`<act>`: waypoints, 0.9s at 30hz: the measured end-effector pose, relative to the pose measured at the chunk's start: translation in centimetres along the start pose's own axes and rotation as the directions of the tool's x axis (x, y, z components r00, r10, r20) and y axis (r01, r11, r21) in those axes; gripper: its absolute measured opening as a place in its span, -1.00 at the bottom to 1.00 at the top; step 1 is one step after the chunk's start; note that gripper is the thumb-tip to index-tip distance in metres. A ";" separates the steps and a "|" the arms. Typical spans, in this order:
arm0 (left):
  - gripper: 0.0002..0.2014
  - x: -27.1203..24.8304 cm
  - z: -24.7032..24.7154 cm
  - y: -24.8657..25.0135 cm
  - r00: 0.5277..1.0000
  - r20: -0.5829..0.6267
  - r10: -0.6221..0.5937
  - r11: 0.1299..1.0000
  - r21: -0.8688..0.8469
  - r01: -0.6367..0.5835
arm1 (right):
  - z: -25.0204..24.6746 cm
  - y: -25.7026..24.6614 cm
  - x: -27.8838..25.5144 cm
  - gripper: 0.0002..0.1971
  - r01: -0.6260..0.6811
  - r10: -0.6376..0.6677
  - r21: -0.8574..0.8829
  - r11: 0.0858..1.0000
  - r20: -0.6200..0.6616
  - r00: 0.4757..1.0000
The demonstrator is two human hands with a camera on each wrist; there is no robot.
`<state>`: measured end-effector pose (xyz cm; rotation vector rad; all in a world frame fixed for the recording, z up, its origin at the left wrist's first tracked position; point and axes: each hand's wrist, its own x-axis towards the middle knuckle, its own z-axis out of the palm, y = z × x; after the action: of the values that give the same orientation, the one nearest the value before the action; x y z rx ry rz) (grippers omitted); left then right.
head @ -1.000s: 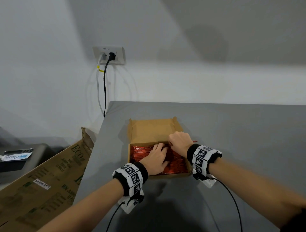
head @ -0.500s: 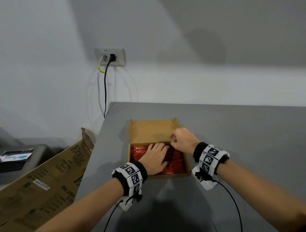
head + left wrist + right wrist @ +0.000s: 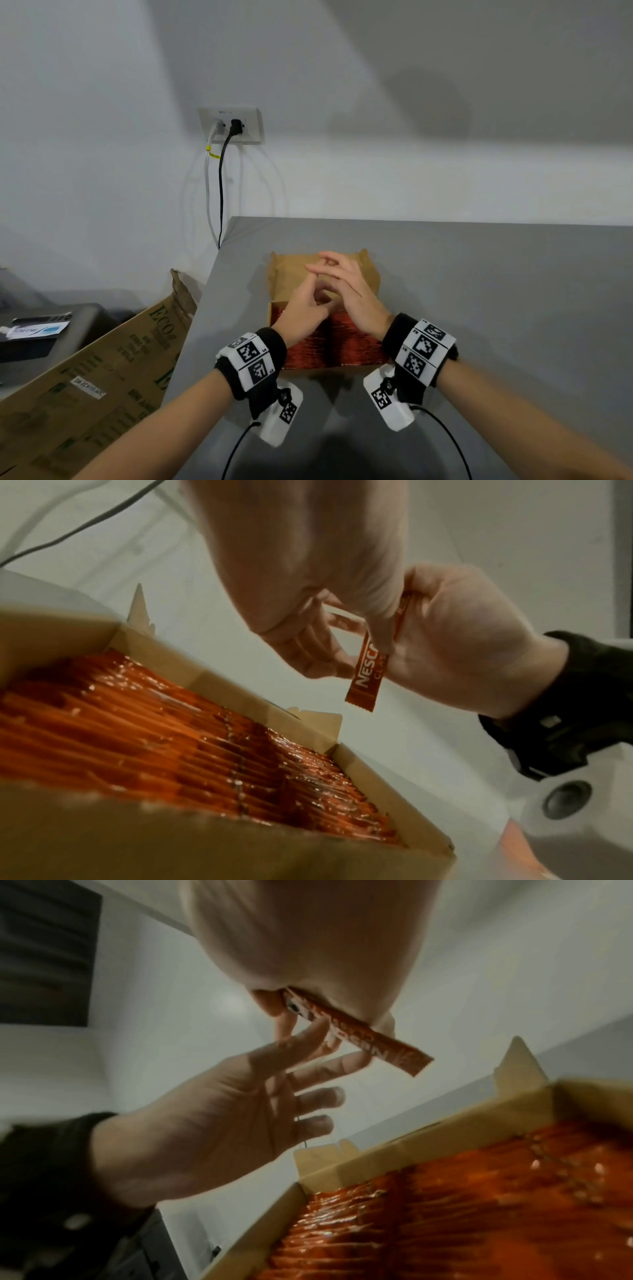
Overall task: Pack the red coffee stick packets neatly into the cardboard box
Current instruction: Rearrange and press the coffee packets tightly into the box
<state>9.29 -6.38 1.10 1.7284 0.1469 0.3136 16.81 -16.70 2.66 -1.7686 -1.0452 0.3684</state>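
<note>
The open cardboard box (image 3: 281, 274) sits on the grey table, its near part filled with rows of red coffee stick packets (image 3: 346, 346) (image 3: 171, 737) (image 3: 479, 1204). Both hands are raised together above the box. My right hand (image 3: 342, 274) (image 3: 308, 934) pinches one red packet (image 3: 394, 1047) (image 3: 368, 674) by its upper end, and the packet hangs free over the box. My left hand (image 3: 308, 308) (image 3: 212, 1123) has its fingers spread and nearly straight, with the first two fingertips touching the packet. From the head view the hands hide the held packet.
A large printed carton (image 3: 102, 370) leans against the table's left edge. A wall socket (image 3: 231, 125) with two cables hangs behind the table's far left corner. Grey table (image 3: 496, 308) stretches to the right of the box. Wrist cables trail toward me.
Both hands have lifted off the packets in the box and met above it. The right hand now holds a single packet in the air, and the left hand's fingers have come up to it.
</note>
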 end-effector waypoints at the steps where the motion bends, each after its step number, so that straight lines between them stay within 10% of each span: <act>1: -0.38 0.0 -0.1 0.1 1.000 -0.016 -0.013 1.000 -0.014 0.013 | 0.0 -0.1 0.0 -0.59 -0.006 0.006 -0.023 1.000 0.002 1.000; 8: -0.84 0.3 -0.1 0.5 0.988 -0.128 0.090 0.952 0.303 -0.047 | -0.2 -0.6 -0.3 -0.53 -0.119 0.130 -0.107 0.987 0.111 0.985; 11: -0.79 0.6 -1.1 1.0 0.946 -0.317 -0.073 0.996 -0.067 0.055 | -1.1 0.3 -0.7 -0.50 -0.159 0.159 -0.052 0.986 0.010 0.987; 15: -0.77 0.1 -1.8 1.1 0.936 -0.250 -0.250 0.886 -0.449 0.117 | -0.8 1.2 -1.3 -0.80 -0.173 0.174 0.069 0.982 -0.012 0.985; 27: -0.86 -1.9 -5.5 -0.1 0.968 -0.136 -0.212 0.949 -0.266 0.171 | -1.6 1.5 -2.5 -0.90 -0.215 0.227 -0.159 0.964 0.063 0.972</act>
<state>5.87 -1.73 1.59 1.4223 0.3775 0.3149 17.15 -19.77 1.49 -2.0296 -0.9543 0.5144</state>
